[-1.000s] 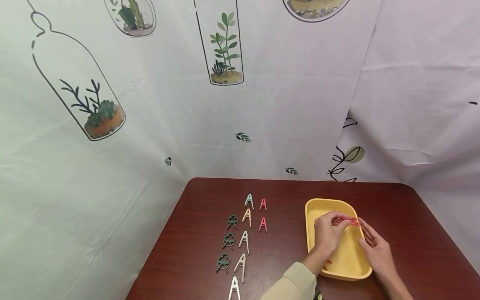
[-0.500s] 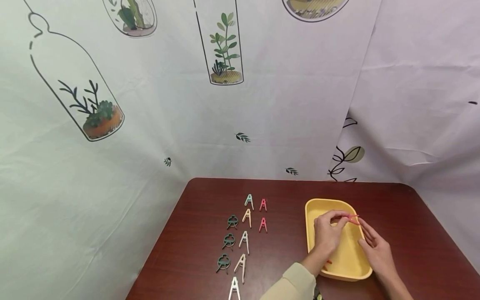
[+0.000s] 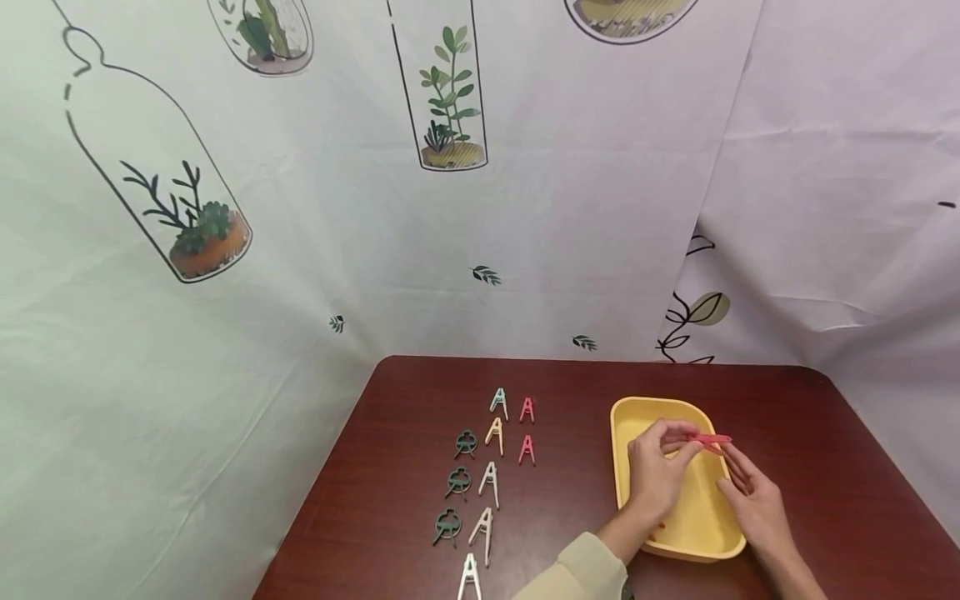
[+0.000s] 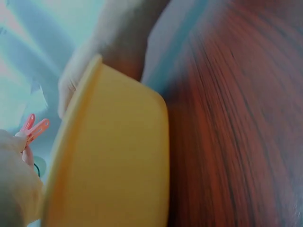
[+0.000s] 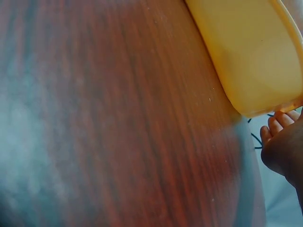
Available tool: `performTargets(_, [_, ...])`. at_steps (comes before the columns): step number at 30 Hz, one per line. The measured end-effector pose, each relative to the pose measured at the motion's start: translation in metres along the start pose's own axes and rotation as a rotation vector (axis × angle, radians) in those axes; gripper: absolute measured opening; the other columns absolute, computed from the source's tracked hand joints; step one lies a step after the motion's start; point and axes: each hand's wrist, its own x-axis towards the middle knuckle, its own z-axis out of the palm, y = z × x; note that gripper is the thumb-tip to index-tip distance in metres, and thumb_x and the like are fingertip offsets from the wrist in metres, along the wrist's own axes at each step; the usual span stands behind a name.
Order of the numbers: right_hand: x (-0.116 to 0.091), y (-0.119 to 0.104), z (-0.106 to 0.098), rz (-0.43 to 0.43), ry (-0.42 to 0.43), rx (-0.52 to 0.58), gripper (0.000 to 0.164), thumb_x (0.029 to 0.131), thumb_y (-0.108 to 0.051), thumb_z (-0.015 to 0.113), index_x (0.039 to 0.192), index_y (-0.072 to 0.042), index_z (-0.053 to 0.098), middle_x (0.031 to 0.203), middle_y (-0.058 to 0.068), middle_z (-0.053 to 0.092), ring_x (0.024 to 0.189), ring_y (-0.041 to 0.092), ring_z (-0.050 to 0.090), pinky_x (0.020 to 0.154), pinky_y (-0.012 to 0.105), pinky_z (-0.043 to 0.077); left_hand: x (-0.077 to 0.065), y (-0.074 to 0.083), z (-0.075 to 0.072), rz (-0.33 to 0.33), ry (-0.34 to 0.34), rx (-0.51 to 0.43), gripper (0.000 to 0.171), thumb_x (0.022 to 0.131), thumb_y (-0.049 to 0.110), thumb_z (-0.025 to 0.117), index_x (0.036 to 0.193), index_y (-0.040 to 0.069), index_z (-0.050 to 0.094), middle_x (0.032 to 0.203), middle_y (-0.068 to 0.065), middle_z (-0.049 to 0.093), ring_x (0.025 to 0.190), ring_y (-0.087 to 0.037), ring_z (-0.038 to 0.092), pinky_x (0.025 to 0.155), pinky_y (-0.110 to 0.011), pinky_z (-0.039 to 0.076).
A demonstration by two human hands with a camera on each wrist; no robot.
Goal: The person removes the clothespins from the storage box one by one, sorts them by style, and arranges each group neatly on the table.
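Observation:
Over the yellow plastic tray [image 3: 693, 521], my left hand [image 3: 654, 471] pinches a small red clothespin [image 3: 708, 439] between thumb and fingers. The left wrist view shows the same clothespin [image 4: 35, 128] with its two legs spread, sticking out past the left hand [image 4: 16, 175]. My right hand [image 3: 757, 504] grips the tray's right rim, thumb on the inner side and fingers along the edge. From the right wrist, curled fingers of the right hand [image 5: 284, 135] show right at the rim. Part of a red piece [image 3: 660, 527] lies inside the tray, mostly hidden by my left wrist.
Left of the tray, clothespins stand in columns on the dark red table [image 3: 570, 483]: two red ones [image 3: 527, 450], several pale ones [image 3: 488, 483] and three dark green round clips [image 3: 458, 481]. A printed cloth [image 3: 585, 208] hangs behind the table.
The red clothespin has turned in my left fingers, its legs opening and then coming closer together, and its end now reaches further right. The right hand and tray stay in place.

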Motion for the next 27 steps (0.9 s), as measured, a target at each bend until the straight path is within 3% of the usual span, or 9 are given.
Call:
performTargets(3, [0.0, -0.002, -0.001, 0.032, 0.01, -0.066, 0.057, 0.098, 0.016, 0.058, 0.153, 0.015, 0.042, 0.135, -0.03, 0.047, 0.112, -0.029, 0.045, 0.093, 0.001, 0.04, 0.0, 0.007, -0.001, 0.007, 0.0, -0.032, 0.014, 0.094, 0.009, 0.081, 0.108, 0.009, 0.077, 0.102, 0.004, 0.08, 0.091, 0.007, 0.07, 0.079, -0.021, 0.061])
performTargets(7, [0.001, -0.004, -0.001, 0.07, 0.003, -0.1, 0.056, 0.1, 0.013, 0.058, 0.154, 0.015, 0.041, 0.144, -0.014, 0.045, 0.111, -0.031, 0.043, 0.093, 0.001, 0.039, 0.0, 0.019, -0.004, 0.016, 0.001, -0.086, 0.013, 0.096, 0.009, 0.079, 0.109, 0.008, 0.077, 0.102, 0.002, 0.08, 0.091, 0.004, 0.071, 0.079, -0.024, 0.062])
performTargets(11, [0.0, -0.005, -0.001, 0.083, -0.005, -0.09, 0.057, 0.101, 0.01, 0.058, 0.156, 0.01, 0.043, 0.138, -0.026, 0.046, 0.11, -0.03, 0.043, 0.092, 0.001, 0.04, -0.001, 0.03, -0.014, 0.02, -0.005, -0.16, 0.014, 0.097, 0.008, 0.078, 0.111, 0.005, 0.077, 0.102, -0.004, 0.08, 0.092, -0.002, 0.074, 0.081, -0.025, 0.062])
performTargets(14, [0.0, -0.004, 0.0, 0.054, -0.02, -0.017, 0.057, 0.1, 0.013, 0.057, 0.156, 0.008, 0.044, 0.131, -0.035, 0.05, 0.115, -0.026, 0.047, 0.093, 0.003, 0.041, 0.0, 0.034, -0.025, 0.013, -0.01, -0.213, 0.016, 0.096, 0.006, 0.078, 0.111, 0.002, 0.078, 0.103, -0.008, 0.08, 0.094, -0.008, 0.076, 0.082, -0.026, 0.062])
performTargets(18, [0.001, -0.004, 0.002, 0.014, -0.041, 0.05, 0.058, 0.099, 0.018, 0.055, 0.155, 0.01, 0.043, 0.139, -0.028, 0.054, 0.122, -0.021, 0.049, 0.095, 0.006, 0.043, 0.003, 0.036, -0.039, 0.0, -0.012, -0.243, 0.016, 0.096, 0.005, 0.078, 0.111, -0.001, 0.078, 0.104, -0.011, 0.08, 0.094, -0.011, 0.077, 0.084, -0.028, 0.061])
performTargets(27, [0.0, -0.006, 0.001, 0.029, -0.04, 0.017, 0.055, 0.101, 0.013, 0.055, 0.154, 0.013, 0.042, 0.141, -0.028, 0.052, 0.122, -0.023, 0.047, 0.094, 0.004, 0.042, 0.007, 0.04, -0.064, -0.001, 0.014, -0.272, 0.019, 0.096, 0.002, 0.077, 0.115, -0.001, 0.074, 0.11, -0.013, 0.078, 0.102, -0.017, 0.075, 0.091, -0.032, 0.061])
